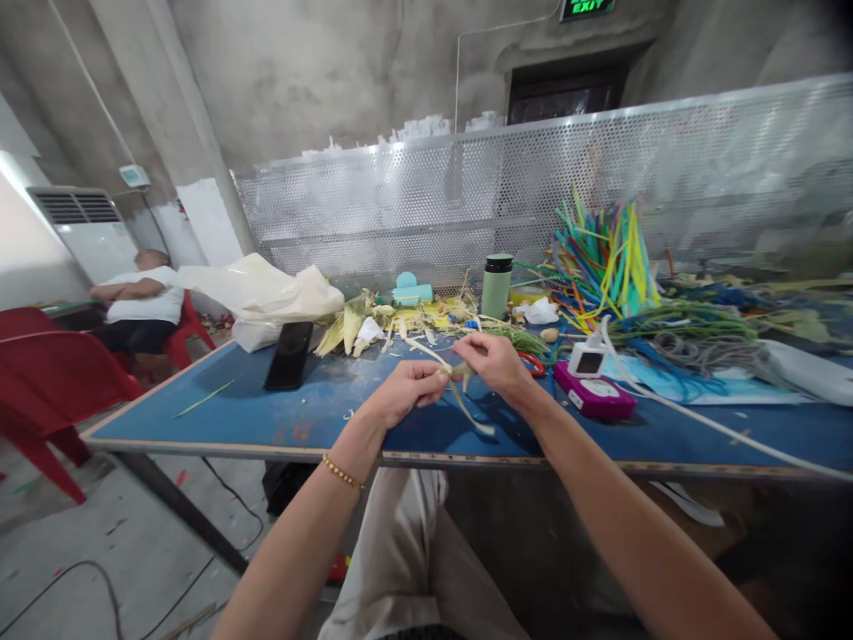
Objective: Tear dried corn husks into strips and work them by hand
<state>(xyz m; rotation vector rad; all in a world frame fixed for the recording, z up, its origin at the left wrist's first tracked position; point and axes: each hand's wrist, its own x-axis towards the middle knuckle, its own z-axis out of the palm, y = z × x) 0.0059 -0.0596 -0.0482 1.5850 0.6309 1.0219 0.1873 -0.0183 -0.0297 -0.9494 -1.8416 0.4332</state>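
Observation:
My left hand (411, 391) is closed, its thumb and fingertips pinching a pale, flat plant-fibre strip (472, 416) above the blue table (259, 422). One end of the strip hangs down to the right, and another length reaches back toward the scraps. Just beside it, my right hand (497, 363) is closed too, fingertips meeting on the pale strip close to the left thumb. Where the hands meet there seems to be a small knot or fold, partly hidden by the fingers. Behind the right hand lie red scissor-like handles (531, 363).
A black phone (289, 356) lies left, beside a white plastic bag (267, 298). Dry husks (350, 324), a green bottle (497, 286), colourful strips (613, 258), a purple box (592, 391) and a white cable (699, 407) surround the hands. A person (145, 302) sits at far left.

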